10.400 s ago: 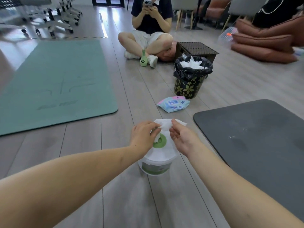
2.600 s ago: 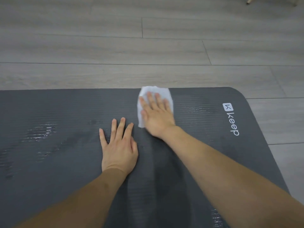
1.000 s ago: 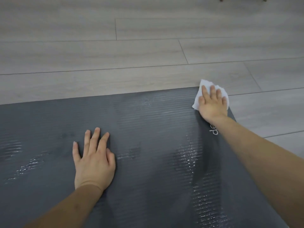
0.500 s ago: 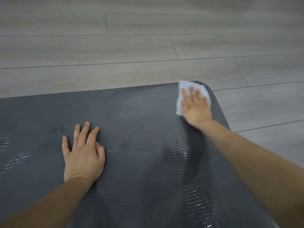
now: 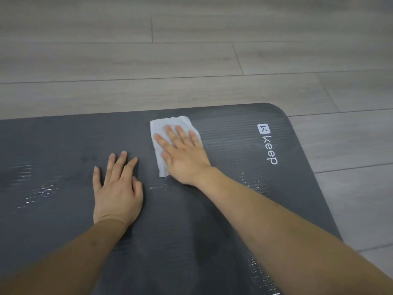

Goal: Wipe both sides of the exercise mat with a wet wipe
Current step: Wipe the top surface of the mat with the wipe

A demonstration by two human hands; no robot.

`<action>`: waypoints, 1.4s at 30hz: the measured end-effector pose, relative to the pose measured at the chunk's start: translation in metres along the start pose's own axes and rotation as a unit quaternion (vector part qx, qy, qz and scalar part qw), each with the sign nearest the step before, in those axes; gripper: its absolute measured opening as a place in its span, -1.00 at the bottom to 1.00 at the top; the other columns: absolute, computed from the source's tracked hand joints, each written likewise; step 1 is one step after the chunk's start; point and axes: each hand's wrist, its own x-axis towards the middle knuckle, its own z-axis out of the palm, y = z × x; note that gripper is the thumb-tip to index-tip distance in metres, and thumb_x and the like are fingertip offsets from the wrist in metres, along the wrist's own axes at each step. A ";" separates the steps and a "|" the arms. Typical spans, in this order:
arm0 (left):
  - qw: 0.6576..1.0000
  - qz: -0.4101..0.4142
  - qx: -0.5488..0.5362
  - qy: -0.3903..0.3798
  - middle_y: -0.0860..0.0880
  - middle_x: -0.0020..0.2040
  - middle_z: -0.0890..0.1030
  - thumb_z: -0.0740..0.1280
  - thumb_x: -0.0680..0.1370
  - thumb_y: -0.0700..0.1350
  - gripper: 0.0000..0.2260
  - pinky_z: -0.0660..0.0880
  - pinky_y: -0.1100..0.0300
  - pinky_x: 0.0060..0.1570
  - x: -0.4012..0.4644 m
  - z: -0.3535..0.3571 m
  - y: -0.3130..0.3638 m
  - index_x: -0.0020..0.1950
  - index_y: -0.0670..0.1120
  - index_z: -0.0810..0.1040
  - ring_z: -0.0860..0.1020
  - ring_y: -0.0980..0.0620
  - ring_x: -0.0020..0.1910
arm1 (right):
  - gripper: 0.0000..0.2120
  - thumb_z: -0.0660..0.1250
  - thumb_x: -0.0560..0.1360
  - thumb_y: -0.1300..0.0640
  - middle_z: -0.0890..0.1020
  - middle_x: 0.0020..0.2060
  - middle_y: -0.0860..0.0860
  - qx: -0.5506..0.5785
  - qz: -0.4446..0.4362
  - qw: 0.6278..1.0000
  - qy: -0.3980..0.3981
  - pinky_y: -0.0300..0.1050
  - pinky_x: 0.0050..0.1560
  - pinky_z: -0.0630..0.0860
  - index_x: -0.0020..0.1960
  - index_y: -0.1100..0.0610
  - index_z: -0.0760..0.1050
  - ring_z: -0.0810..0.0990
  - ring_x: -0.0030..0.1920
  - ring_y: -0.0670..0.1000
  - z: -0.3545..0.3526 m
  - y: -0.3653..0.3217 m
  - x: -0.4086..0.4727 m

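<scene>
Wipe (image 5: 170, 135) flat under my right hand (image 5: 182, 154), fingers spread, near the mat's (image 5: 234, 209) far edge; left hand (image 5: 117, 188) braces flat. Wet streaks show this side underway, underside likely untouched.

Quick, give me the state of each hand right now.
Left hand: open, flat on the exercise mat, holding nothing.
Right hand: open, straight fingers pressing the wet wipe onto the mat.
</scene>
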 end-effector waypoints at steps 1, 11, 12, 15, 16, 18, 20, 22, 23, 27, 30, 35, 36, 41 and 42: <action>1.000 0.000 -0.001 0.002 -0.01 0.63 0.27 0.00 0.57 0.00 -0.46 -0.08 -0.21 0.60 0.000 0.001 0.000 0.53 -0.01 0.41 0.09 -0.01 0.65 | -0.47 -0.16 0.70 -0.12 -0.22 0.65 -0.07 -0.009 0.030 0.999 0.017 0.16 0.59 -0.29 0.65 -0.20 -0.18 -0.28 0.63 0.04 -0.001 0.025 -0.007; 1.000 0.007 -0.012 -0.002 0.02 0.64 0.24 -0.08 0.55 0.03 -0.40 -0.12 -0.23 0.60 0.001 0.000 0.000 0.56 -0.01 0.35 0.04 -0.01 0.66 | -0.46 -0.20 0.71 -0.12 -0.26 0.65 0.02 0.017 0.157 0.987 0.018 0.25 0.58 -0.28 0.65 -0.14 -0.24 -0.30 0.63 0.16 -0.017 0.024 0.040; 1.000 0.006 -0.019 0.004 0.02 0.64 0.25 -0.08 0.55 0.02 -0.40 -0.12 -0.23 0.60 0.000 -0.001 -0.001 0.56 -0.04 0.35 0.05 0.00 0.66 | -0.47 -0.20 0.71 -0.12 -0.25 0.65 0.01 0.013 0.104 0.994 0.014 0.24 0.58 -0.28 0.66 -0.14 -0.23 -0.30 0.63 0.15 -0.013 -0.004 0.045; 0.999 0.001 -0.027 0.019 -0.01 0.61 0.32 -0.08 0.56 -0.02 -0.41 -0.11 -0.25 0.60 -0.001 -0.001 -0.004 0.54 -0.09 0.38 0.11 0.00 0.65 | -0.48 -0.21 0.71 -0.14 -0.23 0.65 -0.06 -0.006 0.009 1.000 -0.001 0.15 0.59 -0.29 0.65 -0.20 -0.21 -0.30 0.63 0.05 -0.003 -0.031 0.015; 1.000 0.002 -0.022 0.015 -0.02 0.60 0.32 -0.08 0.56 -0.01 -0.41 -0.11 -0.25 0.60 -0.001 -0.002 -0.003 0.53 -0.10 0.39 0.11 -0.01 0.65 | -0.48 -0.22 0.71 -0.14 -0.22 0.65 -0.09 -0.014 0.001 1.000 0.004 0.13 0.60 -0.29 0.65 -0.22 -0.21 -0.29 0.63 0.03 0.001 -0.016 -0.004; 1.000 0.001 -0.013 0.005 -0.03 0.61 0.31 -0.05 0.56 0.00 -0.42 -0.11 -0.25 0.60 0.000 -0.004 -0.002 0.53 -0.09 0.39 0.10 -0.02 0.65 | -0.47 -0.26 0.67 -0.18 -0.20 0.65 -0.12 -0.029 0.045 0.998 0.023 0.10 0.60 -0.25 0.63 -0.26 -0.22 -0.26 0.64 0.01 0.001 0.030 -0.041; 1.000 0.001 -0.009 -0.006 -0.02 0.62 0.29 0.01 0.57 -0.02 -0.45 -0.10 -0.26 0.59 0.000 -0.004 0.000 0.55 -0.08 0.38 0.08 -0.03 0.66 | -0.45 -0.28 0.64 -0.21 -0.20 0.65 -0.09 -0.024 0.152 0.988 0.030 0.13 0.61 -0.22 0.63 -0.26 -0.22 -0.23 0.64 0.03 -0.008 0.081 -0.057; 1.000 -0.003 -0.006 -0.012 -0.02 0.63 0.26 0.05 0.59 -0.04 -0.47 -0.11 -0.25 0.60 0.000 -0.003 0.000 0.56 -0.08 0.35 0.05 -0.03 0.66 | -0.46 -0.23 0.68 -0.19 -0.23 0.65 -0.05 -0.001 0.242 0.970 0.023 0.18 0.60 -0.25 0.64 -0.23 -0.23 -0.26 0.64 0.07 -0.019 0.101 -0.038; 1.000 -0.003 -0.008 -0.016 -0.01 0.63 0.25 0.05 0.59 -0.05 -0.48 -0.12 -0.24 0.60 0.000 -0.003 0.001 0.57 -0.07 0.34 0.04 -0.03 0.66 | -0.46 -0.21 0.69 -0.17 -0.25 0.65 -0.03 0.011 0.259 0.966 0.020 0.20 0.59 -0.26 0.64 -0.21 -0.24 -0.28 0.63 0.09 -0.022 0.095 -0.021; 1.000 -0.004 -0.020 -0.017 -0.01 0.64 0.25 0.06 0.59 -0.07 -0.48 -0.16 -0.22 0.60 0.000 -0.005 0.000 0.57 -0.07 0.34 0.03 -0.02 0.67 | -0.46 -0.19 0.71 -0.13 -0.25 0.65 0.02 0.001 0.124 0.992 0.019 0.26 0.58 -0.24 0.65 -0.14 -0.25 -0.27 0.63 0.16 -0.008 -0.005 0.027; 1.000 0.002 -0.015 -0.019 -0.01 0.64 0.24 0.01 0.58 -0.06 -0.45 -0.16 -0.24 0.60 -0.002 -0.008 -0.001 0.58 -0.07 0.32 0.03 -0.02 0.67 | -0.47 -0.21 0.70 -0.15 -0.23 0.65 -0.05 -0.010 0.023 1.000 0.009 0.17 0.60 -0.27 0.65 -0.20 -0.23 -0.29 0.63 0.08 0.013 -0.042 -0.016; 1.000 0.002 -0.006 -0.027 -0.01 0.65 0.20 0.06 0.62 -0.06 -0.48 -0.15 -0.24 0.60 -0.001 -0.009 0.001 0.60 -0.07 0.30 0.00 -0.04 0.67 | -0.40 -0.36 0.58 -0.24 -0.22 0.65 -0.07 -0.024 0.190 0.981 0.032 0.12 0.61 -0.24 0.62 -0.24 -0.29 -0.23 0.64 0.03 0.006 0.073 -0.094; 1.000 0.003 -0.006 -0.024 -0.01 0.65 0.20 0.07 0.62 -0.05 -0.48 -0.15 -0.24 0.60 -0.001 -0.009 0.002 0.60 -0.07 0.30 -0.01 -0.05 0.67 | -0.40 -0.34 0.60 -0.23 -0.23 0.65 -0.07 -0.009 0.240 0.970 0.031 0.13 0.61 -0.24 0.63 -0.23 -0.27 -0.25 0.64 0.03 0.001 0.091 -0.099; 0.999 0.025 -0.021 0.022 -0.08 0.54 0.35 0.20 0.60 -0.11 -0.56 0.03 -0.16 0.55 -0.006 -0.008 0.003 0.50 -0.03 0.42 0.22 -0.07 0.58 | -0.45 -0.19 0.71 -0.12 -0.24 0.65 0.08 0.010 0.259 0.966 0.020 0.28 0.58 -0.21 0.65 -0.10 -0.28 -0.26 0.63 0.19 0.006 0.027 -0.056; 0.999 0.029 -0.022 0.033 -0.08 0.46 0.42 0.22 0.58 -0.12 -0.59 0.13 -0.14 0.50 -0.007 -0.008 0.002 0.44 -0.04 0.48 0.31 -0.07 0.49 | -0.45 -0.19 0.71 -0.12 -0.24 0.65 0.08 0.005 0.210 0.977 0.022 0.29 0.58 -0.21 0.65 -0.10 -0.27 -0.26 0.63 0.20 0.012 -0.005 -0.045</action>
